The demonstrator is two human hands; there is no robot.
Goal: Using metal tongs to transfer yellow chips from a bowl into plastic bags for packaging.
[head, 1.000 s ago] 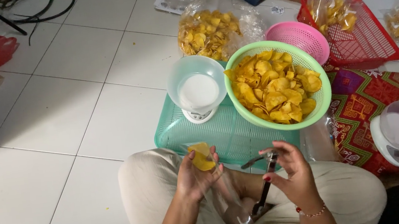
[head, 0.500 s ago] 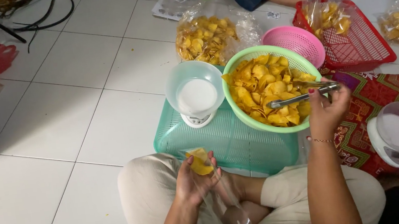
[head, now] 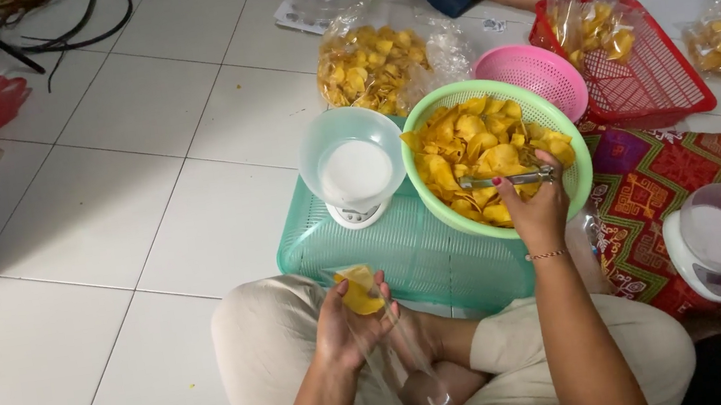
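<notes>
Grasping metal tongs (head: 506, 180), right hand (head: 536, 207)'s grip is clenched; left hand (head: 349, 325) clutches clear bag (head: 376, 321).

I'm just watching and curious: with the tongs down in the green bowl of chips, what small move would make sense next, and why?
Probably close the tongs on a few chips and lift them. The right hand holds the tongs down among the chips in the green bowl, while the left hand holds a clear bag with few chips in it.

I see yellow chips (head: 475, 152) in a light green colander (head: 581, 171); behind it a pink colander (head: 538, 69); under it a teal tray (head: 404, 248).
</notes>
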